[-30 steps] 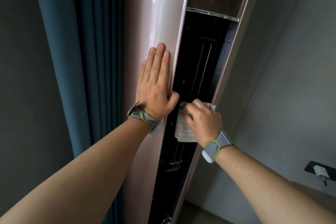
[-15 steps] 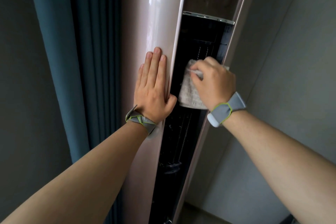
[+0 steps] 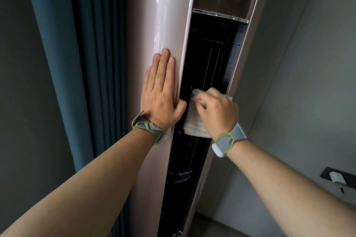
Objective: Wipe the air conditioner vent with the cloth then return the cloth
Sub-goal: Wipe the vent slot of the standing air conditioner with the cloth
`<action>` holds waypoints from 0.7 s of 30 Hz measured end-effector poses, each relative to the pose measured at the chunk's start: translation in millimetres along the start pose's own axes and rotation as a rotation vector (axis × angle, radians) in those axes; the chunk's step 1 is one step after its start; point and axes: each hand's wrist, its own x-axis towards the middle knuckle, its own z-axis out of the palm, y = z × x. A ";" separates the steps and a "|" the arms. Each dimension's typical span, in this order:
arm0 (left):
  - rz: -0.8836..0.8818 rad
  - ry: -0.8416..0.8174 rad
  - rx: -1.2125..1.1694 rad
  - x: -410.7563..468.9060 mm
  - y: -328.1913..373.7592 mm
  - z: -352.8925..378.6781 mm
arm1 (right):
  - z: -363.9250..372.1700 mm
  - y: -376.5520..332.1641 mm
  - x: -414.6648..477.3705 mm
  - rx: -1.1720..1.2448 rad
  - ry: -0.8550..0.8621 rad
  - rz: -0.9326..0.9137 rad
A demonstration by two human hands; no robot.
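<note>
A tall pinkish floor-standing air conditioner (image 3: 161,25) fills the middle of the view. Its vent (image 3: 208,59) is a long, dark, vertical opening below a lit display panel. My left hand (image 3: 161,94) lies flat on the glossy casing just left of the vent, fingers together and pointing up. My right hand (image 3: 215,111) is closed on a light grey cloth (image 3: 193,123) and presses it into the vent at mid-height, beside my left thumb. Part of the cloth is hidden under my fingers.
A dark teal curtain (image 3: 81,63) hangs close to the left of the unit. A grey wall (image 3: 308,82) stands on the right, with a black socket and a white plug (image 3: 336,177) low down.
My right hand went up the vent with the cloth, then came back down to mid-height. My left hand stayed flat on the casing.
</note>
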 end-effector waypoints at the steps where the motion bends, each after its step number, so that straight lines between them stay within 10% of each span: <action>1: 0.003 0.001 0.000 -0.3 -0.3 0.5 | 4.6 -0.4 -10.1 -0.006 -0.026 0.004; 11: 0.005 0.007 0.002 -1.0 -0.2 1.6 | 11.5 2.8 -37.7 0.019 -0.332 0.005; 21: 0.009 0.000 0.019 -1.4 0.3 0.3 | -39.0 -5.7 27.9 0.172 0.086 -0.132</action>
